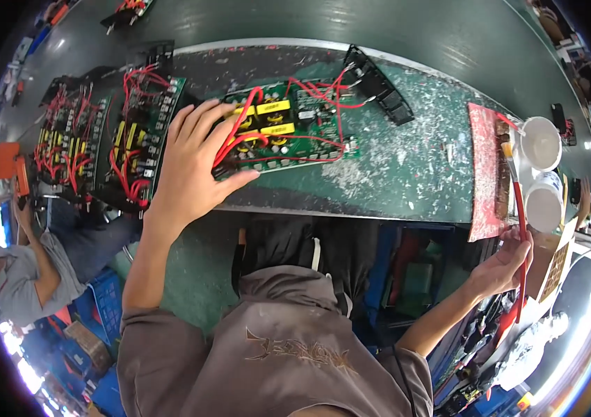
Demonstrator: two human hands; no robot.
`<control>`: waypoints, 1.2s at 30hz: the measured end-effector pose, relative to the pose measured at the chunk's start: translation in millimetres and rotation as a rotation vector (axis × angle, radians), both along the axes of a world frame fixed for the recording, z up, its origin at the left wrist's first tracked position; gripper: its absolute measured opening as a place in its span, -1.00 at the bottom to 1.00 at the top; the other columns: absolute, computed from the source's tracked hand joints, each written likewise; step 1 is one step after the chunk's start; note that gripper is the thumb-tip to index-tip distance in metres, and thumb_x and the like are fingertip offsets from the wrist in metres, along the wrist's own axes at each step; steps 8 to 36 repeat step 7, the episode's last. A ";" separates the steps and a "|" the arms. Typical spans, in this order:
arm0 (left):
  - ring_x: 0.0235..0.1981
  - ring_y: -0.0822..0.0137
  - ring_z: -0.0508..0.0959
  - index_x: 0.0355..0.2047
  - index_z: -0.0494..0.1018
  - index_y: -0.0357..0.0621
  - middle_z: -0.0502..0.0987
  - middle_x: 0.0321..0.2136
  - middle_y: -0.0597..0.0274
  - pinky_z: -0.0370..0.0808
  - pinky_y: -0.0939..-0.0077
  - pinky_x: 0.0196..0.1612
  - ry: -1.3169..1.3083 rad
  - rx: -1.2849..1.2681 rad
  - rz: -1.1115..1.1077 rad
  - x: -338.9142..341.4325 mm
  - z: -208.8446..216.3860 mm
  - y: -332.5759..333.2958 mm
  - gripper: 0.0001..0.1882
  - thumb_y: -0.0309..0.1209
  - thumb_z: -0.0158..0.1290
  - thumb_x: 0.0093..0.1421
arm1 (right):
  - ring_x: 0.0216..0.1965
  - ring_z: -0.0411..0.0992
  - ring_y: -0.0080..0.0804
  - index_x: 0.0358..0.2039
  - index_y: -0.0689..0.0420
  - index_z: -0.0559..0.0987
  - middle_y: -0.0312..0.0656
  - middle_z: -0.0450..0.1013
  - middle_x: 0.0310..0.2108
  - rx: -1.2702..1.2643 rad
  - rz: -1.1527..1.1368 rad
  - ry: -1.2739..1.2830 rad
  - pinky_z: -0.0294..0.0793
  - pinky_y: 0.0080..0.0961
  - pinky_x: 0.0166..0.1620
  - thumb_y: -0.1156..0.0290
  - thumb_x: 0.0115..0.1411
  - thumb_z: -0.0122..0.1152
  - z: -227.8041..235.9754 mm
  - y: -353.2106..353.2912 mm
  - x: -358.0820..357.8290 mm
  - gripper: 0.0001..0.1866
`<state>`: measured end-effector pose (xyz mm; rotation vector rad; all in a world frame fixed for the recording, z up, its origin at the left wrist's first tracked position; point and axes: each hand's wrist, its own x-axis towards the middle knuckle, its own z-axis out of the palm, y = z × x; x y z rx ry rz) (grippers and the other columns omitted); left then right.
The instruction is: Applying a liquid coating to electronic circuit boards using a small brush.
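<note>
My left hand (195,163) grips the left end of a green circuit board (302,148), its thumb along the near edge and its fingers at the far side. The board lies flat on the bench and carries yellow-wrapped components and red wires. Some of those wires run to a black slotted panel (382,87) beyond its right end. On the far right, my right hand (504,264) holds a paintbrush (520,208) by its thin red handle, bristles pointing away from me. Two white cups stand just right of the bristles, a farther one (541,144) and a nearer one (544,207).
Several similar wired boards (128,142) stand close together left of my hand. A red-and-white speckled mat (484,170) lies before the cups. The green bench top (407,167) has white stains. Another person (38,267) works at the far left, and a blue crate (106,306) sits below.
</note>
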<state>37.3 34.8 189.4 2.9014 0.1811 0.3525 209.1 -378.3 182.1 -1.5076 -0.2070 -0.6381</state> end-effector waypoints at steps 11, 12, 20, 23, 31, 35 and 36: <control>0.22 0.09 0.19 0.13 0.26 -0.16 0.29 0.11 0.03 0.01 0.11 0.31 0.034 0.078 0.064 1.5 -9.9 -3.1 -0.08 -0.01 0.34 -0.20 | -0.31 0.46 -0.42 -0.12 0.39 0.51 -0.05 0.51 -0.27 -0.032 0.004 0.064 0.44 -0.55 -0.22 0.41 0.31 0.00 -5.0 15.3 -22.6 -0.71; 0.22 0.09 0.19 0.13 0.26 -0.16 0.29 0.11 0.03 0.01 0.11 0.31 0.034 0.078 0.064 1.5 -9.9 -3.1 -0.08 -0.01 0.34 -0.20 | -0.31 0.46 -0.42 -0.12 0.39 0.51 -0.05 0.51 -0.27 -0.032 0.004 0.064 0.44 -0.55 -0.22 0.41 0.31 0.00 -5.0 15.3 -22.6 -0.71; 0.22 0.09 0.19 0.13 0.26 -0.16 0.29 0.11 0.03 0.01 0.11 0.31 0.034 0.078 0.064 1.5 -9.9 -3.1 -0.08 -0.01 0.34 -0.20 | -0.31 0.46 -0.42 -0.12 0.39 0.51 -0.05 0.51 -0.27 -0.032 0.004 0.064 0.44 -0.55 -0.22 0.41 0.31 0.00 -5.0 15.3 -22.6 -0.71; 0.22 0.09 0.19 0.13 0.26 -0.16 0.29 0.11 0.03 0.01 0.11 0.31 0.034 0.078 0.064 1.5 -9.9 -3.1 -0.08 -0.01 0.34 -0.20 | -0.31 0.46 -0.42 -0.12 0.39 0.51 -0.05 0.51 -0.27 -0.032 0.004 0.064 0.44 -0.55 -0.22 0.41 0.31 0.00 -5.0 15.3 -22.6 -0.71; 0.22 0.09 0.19 0.13 0.26 -0.16 0.29 0.11 0.03 0.01 0.11 0.31 0.034 0.078 0.064 1.5 -9.9 -3.1 -0.08 -0.01 0.34 -0.20 | -0.31 0.46 -0.42 -0.12 0.39 0.51 -0.05 0.51 -0.27 -0.032 0.004 0.064 0.44 -0.55 -0.22 0.41 0.31 0.00 -5.0 15.3 -22.6 -0.71; 0.22 0.09 0.19 0.13 0.26 -0.16 0.29 0.11 0.03 0.01 0.11 0.31 0.034 0.078 0.064 1.5 -9.9 -3.1 -0.08 -0.01 0.34 -0.20 | -0.31 0.46 -0.42 -0.12 0.39 0.51 -0.05 0.51 -0.27 -0.032 0.004 0.064 0.44 -0.55 -0.22 0.41 0.31 0.00 -5.0 15.3 -22.6 -0.71; 0.22 0.09 0.19 0.13 0.26 -0.16 0.29 0.11 0.03 0.01 0.11 0.31 0.034 0.078 0.064 1.5 -9.9 -3.1 -0.08 -0.01 0.34 -0.20 | -0.31 0.46 -0.42 -0.12 0.39 0.51 -0.05 0.51 -0.27 -0.032 0.004 0.064 0.44 -0.55 -0.22 0.41 0.31 0.00 -5.0 15.3 -22.6 -0.71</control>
